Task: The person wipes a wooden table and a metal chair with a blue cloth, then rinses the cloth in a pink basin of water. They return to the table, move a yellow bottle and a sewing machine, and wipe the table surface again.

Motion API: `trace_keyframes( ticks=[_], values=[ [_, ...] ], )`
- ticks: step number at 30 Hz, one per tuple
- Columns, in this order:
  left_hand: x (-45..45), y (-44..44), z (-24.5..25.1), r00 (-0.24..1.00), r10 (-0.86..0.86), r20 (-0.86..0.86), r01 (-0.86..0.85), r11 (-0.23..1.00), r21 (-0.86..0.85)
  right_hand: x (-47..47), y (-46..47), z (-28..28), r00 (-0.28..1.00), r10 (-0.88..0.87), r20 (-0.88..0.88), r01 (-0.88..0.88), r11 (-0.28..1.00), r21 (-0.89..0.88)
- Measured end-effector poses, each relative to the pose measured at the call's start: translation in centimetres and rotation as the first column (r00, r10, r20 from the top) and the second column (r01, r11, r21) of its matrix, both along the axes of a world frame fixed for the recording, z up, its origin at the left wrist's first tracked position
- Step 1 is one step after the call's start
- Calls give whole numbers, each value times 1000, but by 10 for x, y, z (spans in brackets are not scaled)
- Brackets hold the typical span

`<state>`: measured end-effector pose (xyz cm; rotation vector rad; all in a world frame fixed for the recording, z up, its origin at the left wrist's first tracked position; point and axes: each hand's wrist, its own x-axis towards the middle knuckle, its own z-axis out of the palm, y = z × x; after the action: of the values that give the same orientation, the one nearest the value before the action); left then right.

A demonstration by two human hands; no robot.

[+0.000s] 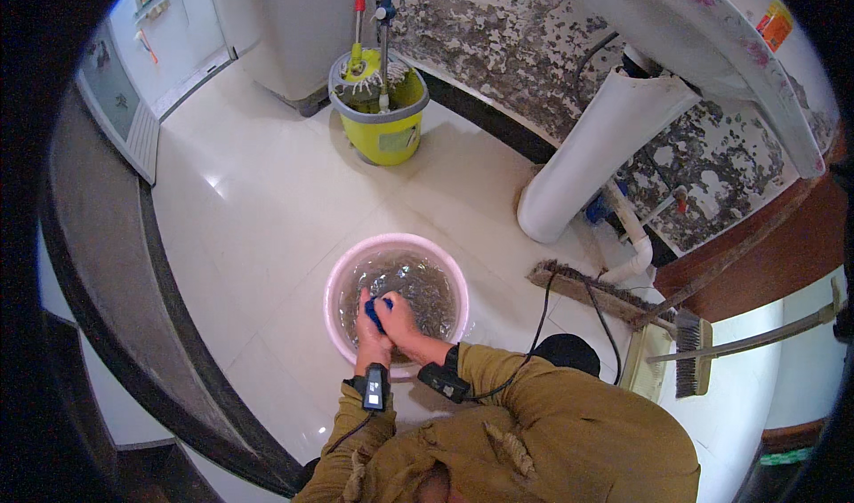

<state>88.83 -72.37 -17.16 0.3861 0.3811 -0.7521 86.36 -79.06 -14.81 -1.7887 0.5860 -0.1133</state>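
Before me on the tiled floor stands a pink plastic basin point(330, 303) with murky, rippling water point(427, 286) in it. Over its near left part, my left hand point(371, 329) and my right hand point(400, 319) are pressed together around a dark blue cloth point(379, 309). Most of the cloth is hidden between palms and fingers; what shows looks bunched up. Each wrist bears a strapped black device with a cable.
A yellow-green mop bucket point(380, 136) holding mops stands beyond the basin. To the right are a white sink pedestal point(600, 149), a drain pipe point(637, 256), a wide dust mop point(594, 289), a broom point(690, 353) and a dustpan point(646, 363). A dark-edged step point(180, 303) curves along the left.
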Motion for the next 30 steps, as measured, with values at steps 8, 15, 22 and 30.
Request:
trace_keyframes(
  ticks=[8, 15, 22, 30],
  values=[
    [-23, -30, 54, 985, 173, 14, -171, 954, 245, 4, -32, -21, 994, -93, 52, 75, 957, 279],
    [-43, -45, 24, 928, 162, 337, -235, 954, 188, 19, -66, -33, 989, -147, 8, 146, 988, 49],
    [-10, 1, 59, 992, 127, 16, -128, 982, 141, 4, -4, 23, 989, 51, 141, -56, 998, 32],
    [-13, -7, 85, 939, 278, 203, -329, 898, 292, 3, 0, 27, 994, 50, 99, -77, 954, 291]
  ],
)
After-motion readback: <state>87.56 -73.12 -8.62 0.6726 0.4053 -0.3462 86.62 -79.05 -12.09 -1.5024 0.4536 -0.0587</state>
